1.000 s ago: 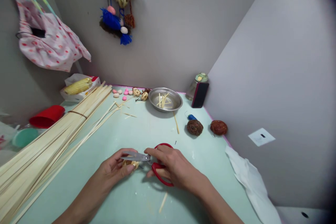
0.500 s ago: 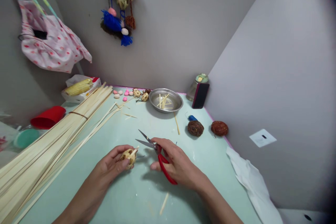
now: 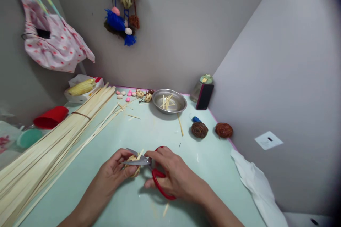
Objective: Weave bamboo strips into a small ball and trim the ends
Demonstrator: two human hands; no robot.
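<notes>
Between the fingers and thumb of my left hand [image 3: 114, 168] is a small woven bamboo ball [image 3: 136, 172], with a pale strip end [image 3: 140, 154] sticking up from it. My right hand [image 3: 173, 172] grips red-handled scissors [image 3: 157, 181]. Their blades are parted and lie across the ball, one on each side of the strip end. The blades cover part of the ball. On the table below my right hand lies a short loose strip [image 3: 165, 209].
Long bamboo strips [image 3: 66, 131], tied in a bundle, fill the left side. A metal bowl [image 3: 169, 111] holding strip pieces stands at the back. Brown [image 3: 199, 130] and reddish yarn balls [image 3: 224, 130] lie right, near a phone [image 3: 205, 97] and white cloth [image 3: 255, 188].
My right hand has moved left and slightly down, bringing the open scissor blades from beside the ball to around the strip end. My left hand still holds the ball.
</notes>
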